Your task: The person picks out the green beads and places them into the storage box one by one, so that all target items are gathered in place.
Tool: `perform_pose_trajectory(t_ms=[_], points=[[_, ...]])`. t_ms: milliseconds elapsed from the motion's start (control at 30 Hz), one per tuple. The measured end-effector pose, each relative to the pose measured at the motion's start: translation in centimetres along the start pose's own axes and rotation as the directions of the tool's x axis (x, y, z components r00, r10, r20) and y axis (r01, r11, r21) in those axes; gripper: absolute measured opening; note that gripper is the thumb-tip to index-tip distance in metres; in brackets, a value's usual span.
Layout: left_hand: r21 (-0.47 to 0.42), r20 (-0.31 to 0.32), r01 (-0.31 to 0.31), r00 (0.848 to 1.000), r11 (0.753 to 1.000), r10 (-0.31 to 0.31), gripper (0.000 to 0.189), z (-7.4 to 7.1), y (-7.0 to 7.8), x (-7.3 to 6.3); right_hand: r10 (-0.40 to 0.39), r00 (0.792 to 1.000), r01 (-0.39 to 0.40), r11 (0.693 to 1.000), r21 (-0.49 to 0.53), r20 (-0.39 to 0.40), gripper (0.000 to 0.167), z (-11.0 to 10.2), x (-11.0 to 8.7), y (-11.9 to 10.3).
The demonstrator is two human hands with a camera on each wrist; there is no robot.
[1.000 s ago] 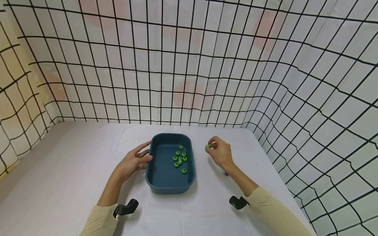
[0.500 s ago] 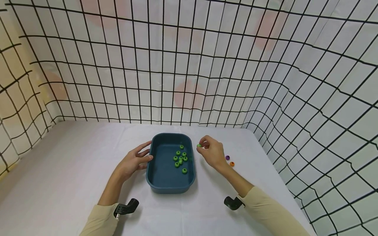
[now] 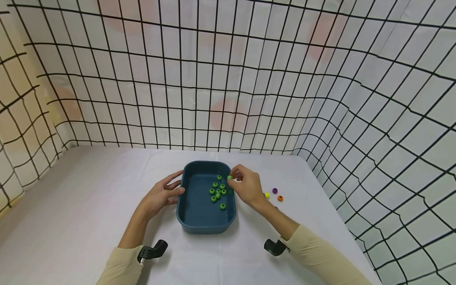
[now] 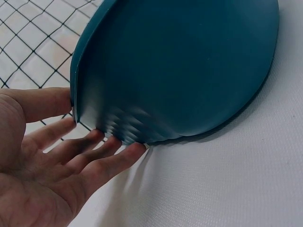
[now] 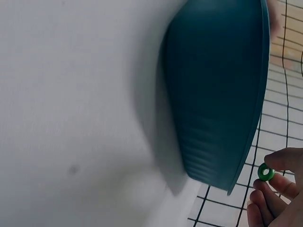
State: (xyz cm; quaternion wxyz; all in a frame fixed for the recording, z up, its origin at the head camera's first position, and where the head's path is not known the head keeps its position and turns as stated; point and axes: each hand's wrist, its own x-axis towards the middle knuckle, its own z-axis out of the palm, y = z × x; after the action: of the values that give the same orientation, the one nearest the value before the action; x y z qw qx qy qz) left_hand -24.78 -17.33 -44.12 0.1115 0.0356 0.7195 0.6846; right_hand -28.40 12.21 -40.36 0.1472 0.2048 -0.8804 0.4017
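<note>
A dark blue rectangular tray point(image 3: 199, 215) stands on the white cloth, with several green beads point(image 3: 222, 206) lying loose on its floor, mostly right of centre. My left hand point(image 3: 164, 194) rests against the tray's left side. In the left wrist view, its thumb touches the rim and its fairly straight fingers point(image 4: 109, 165) touch the ribbed outer wall. Between thumb and fingertips, my right hand point(image 3: 248, 187) pinches one green bead point(image 5: 266, 172) at the tray's upper right rim. The bead's hole shows in the right wrist view.
Right of the right hand lie a purple bead point(image 3: 275, 190), an orange bead point(image 3: 280, 198) and a yellow bead point(image 3: 267, 195) on the cloth, partly behind the wrist. A black grid point(image 3: 199, 85) over white sheeting borders the table at back and sides.
My right hand has moved left with the green bead, from the cloth to the tray's right rim. This uncovers the purple, orange and yellow beads. The left hand keeps its place.
</note>
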Motion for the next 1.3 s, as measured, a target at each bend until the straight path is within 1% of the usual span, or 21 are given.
perform_pose_trajectory(t_ms=[100,300,533,767,933,1100,1300], points=[[-0.001,0.003,-0.003,1.0,1.0,0.003,0.072,0.0,-0.1,0.0,-0.02,1.0,0.02,1.0,0.003,0.012,0.01,0.5,-0.2,-0.2],[-0.012,0.009,-0.01,1.0,1.0,0.01,0.072,-0.1,-0.2,0.0,-0.062,0.996,0.06,0.998,0.033,0.064,0.012,1.4,-0.9,-1.0],[-0.01,0.007,-0.011,1.0,1.0,0.011,0.071,-0.1,-0.1,0.0,-0.074,0.992,0.072,0.997,0.021,0.105,0.013,2.4,-1.4,-1.4],[-0.011,0.004,-0.005,1.0,1.0,0.005,0.071,-0.1,-0.1,0.1,-0.11,0.988,0.11,0.994,0.01,0.112,0.013,3.2,-1.7,-1.7],[-0.01,0.001,-0.006,1.0,1.0,0.006,0.071,-0.1,-0.2,0.1,-0.126,0.985,0.126,0.992,0.005,0.118,0.008,3.7,-1.6,-1.9],[-0.005,-0.008,0.001,1.0,1.0,-0.001,0.071,0.0,-0.3,0.2,-0.144,0.983,0.145,0.989,0.0,0.118,0.007,4.1,-1.6,-2.2],[0.0,-0.016,0.011,1.0,1.0,-0.011,0.071,0.0,-0.4,0.3,-0.133,0.984,0.139,0.989,-0.045,0.119,0.008,4.5,-1.7,-2.3]])
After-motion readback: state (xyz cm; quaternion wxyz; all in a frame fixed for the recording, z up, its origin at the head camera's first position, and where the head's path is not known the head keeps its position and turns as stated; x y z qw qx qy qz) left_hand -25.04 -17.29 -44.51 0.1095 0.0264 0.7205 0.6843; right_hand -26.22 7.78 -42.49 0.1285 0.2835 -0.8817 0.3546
